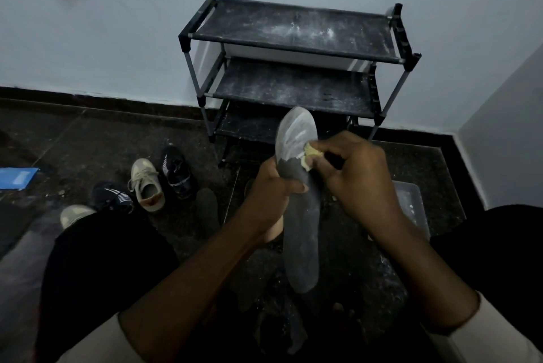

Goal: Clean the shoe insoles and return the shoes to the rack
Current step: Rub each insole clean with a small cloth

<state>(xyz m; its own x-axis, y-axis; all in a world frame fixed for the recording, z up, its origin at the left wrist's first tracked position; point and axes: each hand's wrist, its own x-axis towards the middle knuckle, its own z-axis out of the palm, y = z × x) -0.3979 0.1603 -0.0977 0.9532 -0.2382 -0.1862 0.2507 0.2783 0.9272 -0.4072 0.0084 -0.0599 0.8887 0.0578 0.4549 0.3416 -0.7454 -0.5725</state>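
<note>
Insole [301, 215] stands near upright in front of the rack [293, 48], toe up and away, heel toward the person, long axis running near to far. Left hand [271, 195] grips its middle, fingers curled round. Right hand [357, 174] pinches a yellow sponge [308, 157] against the whitened toe half.

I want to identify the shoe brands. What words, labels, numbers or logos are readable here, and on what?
Nothing reads clearly.
Black shoe: white lettering near its opening, too blurred to read.
Blue flat object: pale label patch, no legible words.
Beige shoe, insole, yellow sponge, rack: no writing visible.
</note>
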